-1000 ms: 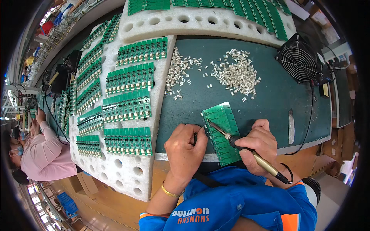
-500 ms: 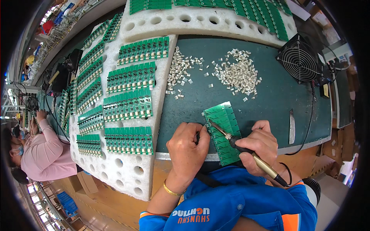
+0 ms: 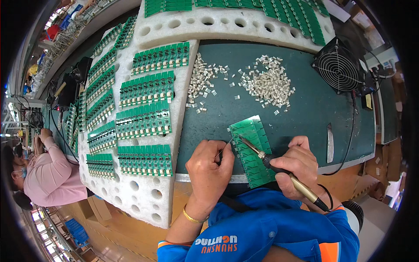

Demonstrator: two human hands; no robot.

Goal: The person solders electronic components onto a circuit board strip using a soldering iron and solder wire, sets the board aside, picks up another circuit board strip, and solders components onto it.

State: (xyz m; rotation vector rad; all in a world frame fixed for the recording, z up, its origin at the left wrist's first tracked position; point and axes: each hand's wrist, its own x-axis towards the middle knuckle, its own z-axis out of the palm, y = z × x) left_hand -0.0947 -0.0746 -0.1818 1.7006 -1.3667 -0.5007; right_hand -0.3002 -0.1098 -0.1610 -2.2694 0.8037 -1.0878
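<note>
A green circuit board lies at a slant across the table's near edge, with pins along its left side. My right hand grips a soldering iron with a black grip and gold-coloured handle. Its metal tip is over the upper left part of the board, at or just above the surface. Just left of the board, my left hand is closed, pinching a thin solder wire between thumb and fingers. The wire's end points up toward the board's left edge.
Two piles of small white connectors lie beyond the board. White foam slabs at left and back carry rows of green boards. A black fan stands at right, near a flat strip. A person sits far left.
The solder wire now shows between my left fingers, which have drawn slightly left, away from the board. The iron's tip has shifted a little to the right.
</note>
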